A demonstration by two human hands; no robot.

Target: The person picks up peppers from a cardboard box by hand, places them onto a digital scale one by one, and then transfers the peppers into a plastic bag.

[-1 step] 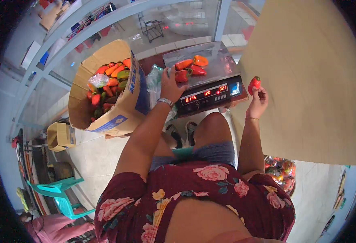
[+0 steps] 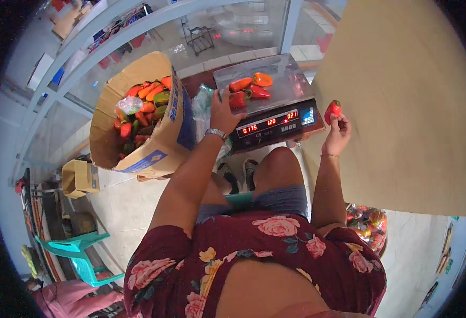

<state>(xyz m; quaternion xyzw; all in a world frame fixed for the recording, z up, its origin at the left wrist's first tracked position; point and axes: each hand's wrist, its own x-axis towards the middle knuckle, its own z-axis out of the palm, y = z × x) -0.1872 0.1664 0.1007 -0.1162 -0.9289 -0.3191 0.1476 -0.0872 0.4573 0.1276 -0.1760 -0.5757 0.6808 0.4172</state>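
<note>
At the right, my right hand (image 2: 337, 135) pinches a red pepper (image 2: 332, 109) with a green stem end, in front of a large brown board. My left hand (image 2: 224, 112), a metal watch on its wrist, reaches over the left side of a digital scale (image 2: 269, 131). Its fingers are spread against a red pepper (image 2: 238, 99) lying on the metal plate (image 2: 286, 69). Beside that one lie another red pepper (image 2: 259, 92) and two orange ones (image 2: 262, 79). Lit red digits show on the scale's front.
A tall cardboard box (image 2: 159, 165) of red, orange and green peppers stands left of the scale, with clear plastic bags (image 2: 201, 108) between. The brown board (image 2: 402, 106) fills the right. A bag of peppers (image 2: 368, 225) sits low right; a green plastic chair (image 2: 79, 244) stands lower left.
</note>
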